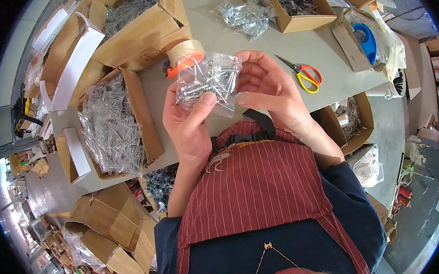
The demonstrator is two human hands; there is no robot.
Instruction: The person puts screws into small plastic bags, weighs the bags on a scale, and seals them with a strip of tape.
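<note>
A clear plastic bag of silver screws (218, 79) is held up in front of me, above the table's near edge. My left hand (186, 129) is closed on its left side, with the thumb pressed across the front and the other fingers mostly hidden behind. By the bag's right edge is my right hand (274, 91), its fingers loosely curled and the thumb apart from them. The index fingertip meets the upper right corner; I cannot tell how firmly it touches. Just beyond the bag stands an orange tape dispenser (187, 58) with a wide tape roll, partly covered by the bag.
Scissors (306, 76) with red and yellow handles lie on the grey table (244, 42). A carton (148, 119) of bagged screws stands at left. Farther back are loose bags (247, 17) and more hardware cartons (305, 21). A blue tape dispenser (365, 42) sits in a box at right.
</note>
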